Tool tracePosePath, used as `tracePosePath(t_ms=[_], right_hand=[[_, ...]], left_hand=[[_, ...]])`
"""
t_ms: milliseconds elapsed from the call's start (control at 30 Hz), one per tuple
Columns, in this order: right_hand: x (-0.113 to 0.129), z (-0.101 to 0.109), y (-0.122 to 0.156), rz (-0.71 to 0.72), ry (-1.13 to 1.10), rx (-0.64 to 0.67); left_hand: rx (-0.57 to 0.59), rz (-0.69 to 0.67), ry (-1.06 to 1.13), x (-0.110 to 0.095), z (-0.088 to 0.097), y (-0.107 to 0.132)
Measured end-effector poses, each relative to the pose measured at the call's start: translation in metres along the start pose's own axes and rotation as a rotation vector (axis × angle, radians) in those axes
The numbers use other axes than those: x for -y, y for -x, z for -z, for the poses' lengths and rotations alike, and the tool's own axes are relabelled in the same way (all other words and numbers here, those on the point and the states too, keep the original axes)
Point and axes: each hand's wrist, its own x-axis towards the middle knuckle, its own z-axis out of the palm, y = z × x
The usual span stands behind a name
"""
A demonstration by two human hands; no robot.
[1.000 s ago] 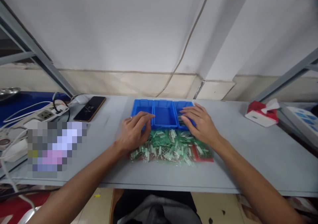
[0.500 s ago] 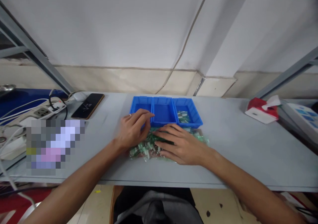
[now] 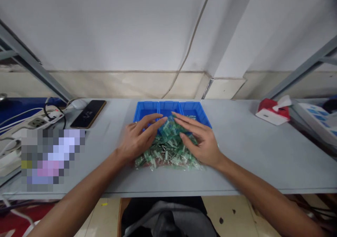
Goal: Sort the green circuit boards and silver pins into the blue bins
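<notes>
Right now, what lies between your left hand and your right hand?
In the head view, a heap of small clear packets with green contents lies between the left hand and the right hand.

Left forearm (image 3: 81, 191) and right forearm (image 3: 258, 195): bare up to the frame edge. Left hand (image 3: 138, 140) and right hand (image 3: 200, 142): long fingers, short nails. Thin metal ring (image 3: 136, 122) worn on one left-hand finger.

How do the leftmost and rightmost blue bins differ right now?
The leftmost blue bin shows only bare blue inside, while the rightmost blue bin has green packets showing in it. The left hand covers the front of the leftmost bin, while the right hand crosses only the front-left of the rightmost bin. Both are rectangular blue plastic bins in one row on the grey table.
</notes>
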Motion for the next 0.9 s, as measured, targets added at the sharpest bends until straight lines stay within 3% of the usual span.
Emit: tracePosePath(t_ms=[167, 400, 533, 633, 700, 800, 900], right_hand=[[-0.001, 0.0, 0.0, -0.151, -0.18, 0.02], [-0.005, -0.002, 0.0, 0.109, 0.013, -0.056], [-0.007, -0.003, 0.003, -0.086, -0.066, -0.147], [-0.006, -0.005, 0.004, -0.264, -0.35, -0.105], [-0.004, -0.008, 0.005, -0.303, -0.469, -0.061], [-0.002, -0.009, 0.006, -0.219, -0.45, -0.044], [-0.003, -0.006, 0.006, 0.014, -0.25, -0.094]], left_hand=[[0.014, -0.032, 0.057, 0.004, 0.0, 0.003], [-0.008, -0.23, -0.01, 0.002, 0.006, 0.0], [-0.05, -0.15, -0.05, -0.004, 0.003, 0.0], [-0.043, -0.113, -0.095, -0.005, 0.001, 0.002], [-0.012, -0.116, -0.087, -0.005, 0.001, 0.002], [-0.033, -0.107, -0.089, -0.003, 0.002, 0.001], [-0.082, -0.039, -0.123, -0.001, 0.003, -0.001]])
